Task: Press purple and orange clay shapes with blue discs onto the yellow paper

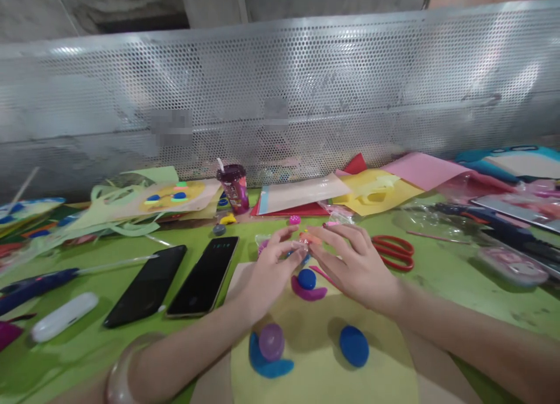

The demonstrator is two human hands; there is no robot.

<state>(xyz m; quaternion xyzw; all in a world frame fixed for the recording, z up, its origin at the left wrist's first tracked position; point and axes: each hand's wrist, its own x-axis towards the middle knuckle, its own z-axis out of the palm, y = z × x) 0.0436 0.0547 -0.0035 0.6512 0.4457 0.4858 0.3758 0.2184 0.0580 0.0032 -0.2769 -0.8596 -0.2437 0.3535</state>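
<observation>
Pinching a small, orange-pink, soft-looking lump [310, 237] in the left hand [272, 267], fingertips together; crowding it with the right hand [356, 264], closure unclear; working just beyond a round, blue, clay-like piece [307, 279].

Bare left forearm [192, 348] slanting in from lower left, bare right forearm [476, 334] from lower right, left hand [272, 270] with fingers curled, right hand [356, 264] back upward, fingers bent, both hands' fingertips close together.
</observation>
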